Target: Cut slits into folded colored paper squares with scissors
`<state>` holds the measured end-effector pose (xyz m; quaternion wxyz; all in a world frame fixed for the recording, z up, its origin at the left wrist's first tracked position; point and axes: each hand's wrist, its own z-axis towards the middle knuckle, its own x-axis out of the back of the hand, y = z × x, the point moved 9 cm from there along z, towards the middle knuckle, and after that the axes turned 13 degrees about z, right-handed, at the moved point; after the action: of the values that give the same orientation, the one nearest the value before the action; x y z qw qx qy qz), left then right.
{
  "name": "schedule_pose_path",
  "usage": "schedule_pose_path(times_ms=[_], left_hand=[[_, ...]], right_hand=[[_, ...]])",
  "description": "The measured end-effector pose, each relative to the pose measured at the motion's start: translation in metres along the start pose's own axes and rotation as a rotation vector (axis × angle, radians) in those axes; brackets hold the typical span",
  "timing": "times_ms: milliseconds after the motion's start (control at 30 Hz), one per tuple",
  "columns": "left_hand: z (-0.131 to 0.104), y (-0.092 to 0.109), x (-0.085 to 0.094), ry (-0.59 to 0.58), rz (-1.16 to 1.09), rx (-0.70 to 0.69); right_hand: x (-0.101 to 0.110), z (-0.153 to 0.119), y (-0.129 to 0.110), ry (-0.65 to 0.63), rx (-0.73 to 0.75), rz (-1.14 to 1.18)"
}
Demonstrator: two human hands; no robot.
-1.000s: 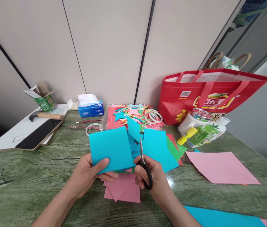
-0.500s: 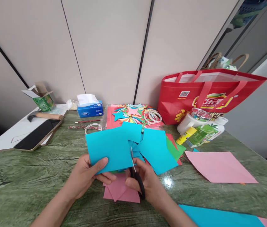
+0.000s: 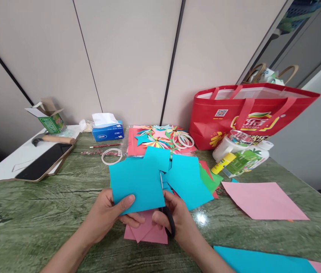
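Head view: the left hand (image 3: 107, 212) is pinching the blue paper (image 3: 137, 182) at its lower edge, thumb on top, just below the frame's centre. The sheet is sitting a little lower and more to the right than half a second ago. The right hand (image 3: 174, 220) is gripping the scissors (image 3: 166, 212), fingers clamped through the black loops; the blades have slid further under the sheet's right edge, so the cut seems to be advancing. Pink paper (image 3: 146, 231) is lying on the table (image 3: 35, 212) beneath both hands.
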<state>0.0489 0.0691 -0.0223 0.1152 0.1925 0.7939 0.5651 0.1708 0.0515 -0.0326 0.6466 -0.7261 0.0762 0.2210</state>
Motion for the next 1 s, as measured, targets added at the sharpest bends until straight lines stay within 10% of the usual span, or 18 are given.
schedule_pose_path(times_ms=[633,1000], left_hand=[[0.001,0.003,-0.006,-0.051,0.127,-0.04],[0.008,0.009,0.013,0.116,0.188,-0.114]], right_hand=[[0.027,-0.002,-0.02,0.283,0.127,0.075],[0.158,-0.033,-0.093,1.004,0.471,-0.518]])
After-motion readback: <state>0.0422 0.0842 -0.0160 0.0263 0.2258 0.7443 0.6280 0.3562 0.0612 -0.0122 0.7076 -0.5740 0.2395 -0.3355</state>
